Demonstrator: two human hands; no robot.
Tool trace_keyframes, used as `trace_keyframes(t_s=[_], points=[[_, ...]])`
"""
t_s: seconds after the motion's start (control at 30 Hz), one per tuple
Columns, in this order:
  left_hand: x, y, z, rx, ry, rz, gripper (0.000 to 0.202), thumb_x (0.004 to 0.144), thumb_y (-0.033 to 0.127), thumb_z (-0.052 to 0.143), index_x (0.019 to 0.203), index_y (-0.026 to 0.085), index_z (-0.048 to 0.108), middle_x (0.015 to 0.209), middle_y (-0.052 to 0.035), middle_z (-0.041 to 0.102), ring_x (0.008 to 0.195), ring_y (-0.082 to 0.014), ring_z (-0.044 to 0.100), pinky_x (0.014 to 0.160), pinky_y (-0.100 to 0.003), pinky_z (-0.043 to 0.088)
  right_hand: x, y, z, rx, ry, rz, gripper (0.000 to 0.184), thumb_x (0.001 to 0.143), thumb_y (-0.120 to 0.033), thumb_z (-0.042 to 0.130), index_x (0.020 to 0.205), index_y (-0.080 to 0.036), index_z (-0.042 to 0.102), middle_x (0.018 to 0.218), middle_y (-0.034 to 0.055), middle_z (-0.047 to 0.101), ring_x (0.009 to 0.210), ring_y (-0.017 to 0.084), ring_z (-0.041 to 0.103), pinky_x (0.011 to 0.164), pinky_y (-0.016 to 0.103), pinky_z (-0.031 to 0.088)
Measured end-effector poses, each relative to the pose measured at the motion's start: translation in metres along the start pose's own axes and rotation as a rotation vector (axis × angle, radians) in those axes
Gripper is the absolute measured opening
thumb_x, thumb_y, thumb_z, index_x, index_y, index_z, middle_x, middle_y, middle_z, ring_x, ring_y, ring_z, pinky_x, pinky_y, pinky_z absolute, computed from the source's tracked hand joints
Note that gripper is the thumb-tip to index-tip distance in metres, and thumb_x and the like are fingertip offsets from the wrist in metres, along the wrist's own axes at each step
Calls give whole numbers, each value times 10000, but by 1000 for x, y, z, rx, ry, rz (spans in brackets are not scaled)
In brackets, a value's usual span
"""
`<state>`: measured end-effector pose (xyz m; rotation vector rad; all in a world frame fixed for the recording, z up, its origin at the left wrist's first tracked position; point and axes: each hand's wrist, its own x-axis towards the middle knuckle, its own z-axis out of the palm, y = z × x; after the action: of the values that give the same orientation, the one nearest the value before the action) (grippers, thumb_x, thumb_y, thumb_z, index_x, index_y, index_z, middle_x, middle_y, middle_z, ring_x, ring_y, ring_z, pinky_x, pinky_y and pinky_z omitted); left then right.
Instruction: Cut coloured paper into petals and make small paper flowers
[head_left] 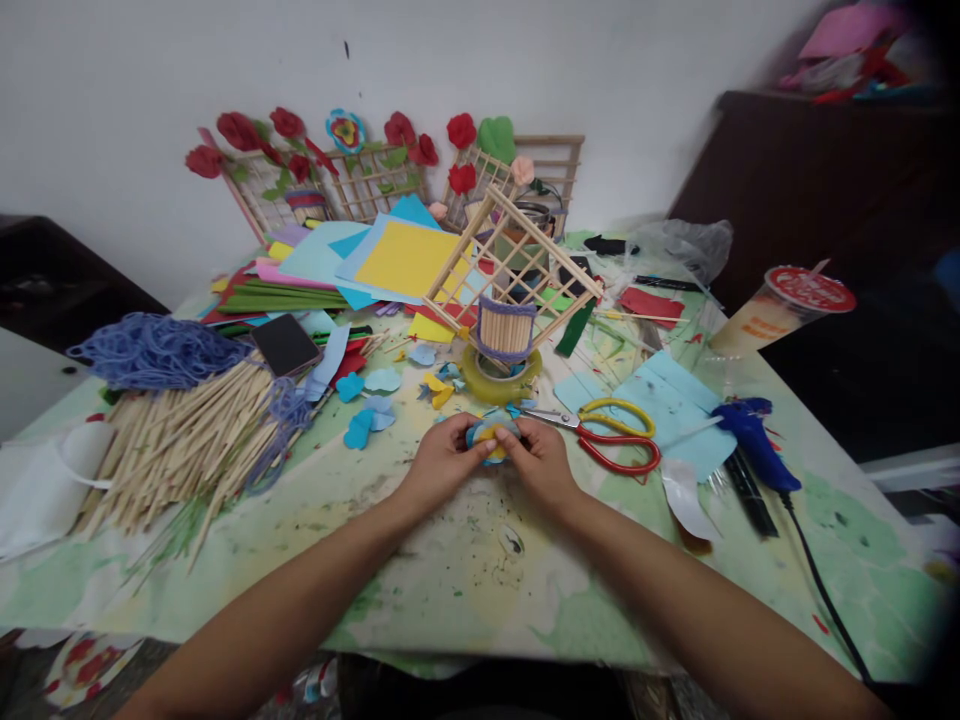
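Observation:
My left hand (442, 462) and my right hand (541, 460) meet at the middle of the table (465, 560). Both pinch a small paper flower (491, 436) with light blue petals and a yellow centre, fingers pressed on its two sides. Loose blue and yellow paper petals (371, 405) lie just beyond my hands. Behind them a roll of tape (501, 380) carries a little stick basket wound with purple yarn (507, 328), and a wooden stick lattice (517, 265) leans over it.
Red and yellow scissors (615, 435) lie right of my hands, a blue glue gun (754, 440) with its cord further right. A heap of wooden sticks (187, 430) and blue yarn (154, 350) fills the left. Coloured paper sheets (390, 255), a phone (285, 343) and a sealed drink cup (787, 305) stand behind.

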<state>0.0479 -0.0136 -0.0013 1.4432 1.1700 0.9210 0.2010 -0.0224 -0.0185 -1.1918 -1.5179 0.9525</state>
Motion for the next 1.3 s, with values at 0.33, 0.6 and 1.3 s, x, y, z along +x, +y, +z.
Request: trace_keyframes(t_s=[0.33,0.6,1.3], points=[[4,-9,-5,-91,85,62,225,706,309,675,841,149,593,761,-10,603,697,-153,559,651,-267,449,-5,1,-1,-286,-20,-293,466,904,-278,443,1368,-271,404,1185,76,577,1096,215,505,944,402,406],[6,-9,-5,-83,91,106,198,719,278,661,858,155,590,785,-23,612,726,-171,585,672,-283,465,-7,-4,-1,-342,-90,-288,470,911,-276,426,1375,-217,381,1259,116,512,1153,224,475,963,409,410],[1,0,-6,47,134,341,158,715,176,620,872,172,604,832,-48,632,799,-172,606,750,-301,485,-1,-3,1,-82,-23,-212,87,798,-235,562,779,-190,634,704,12,569,681,160,524,614,262,401]])
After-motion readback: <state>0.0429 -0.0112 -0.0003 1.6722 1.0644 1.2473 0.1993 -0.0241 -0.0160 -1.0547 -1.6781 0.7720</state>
